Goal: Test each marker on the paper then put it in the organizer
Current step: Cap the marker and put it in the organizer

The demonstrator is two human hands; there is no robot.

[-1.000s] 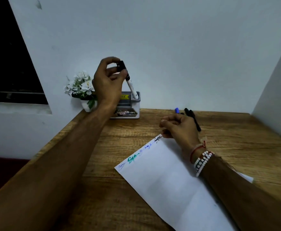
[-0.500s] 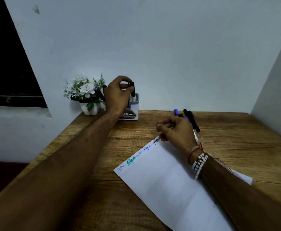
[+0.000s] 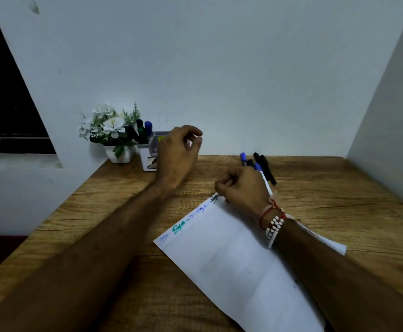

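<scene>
Left of the left hand sit a white pot of white flowers [image 3: 120, 155] and, partly behind its knuckles, a white-grey plastic organizer [image 3: 146, 161] holding dark- and blue-capped markers [image 3: 143, 133]. Left hand [image 3: 177, 156] hangs loosely curled, empty. Right hand [image 3: 242, 188] is a closed fist on the scribbled white paper sheet [image 3: 231, 259], with loose blue and black markers [image 3: 265, 167] just behind it on the wooden tabletop [image 3: 339, 200].

white paper [image 3: 231, 259] with scribbles lies flat; capped markers [image 3: 261, 164] lie beyond it; others stand in the organizer [image 3: 147, 154].
</scene>
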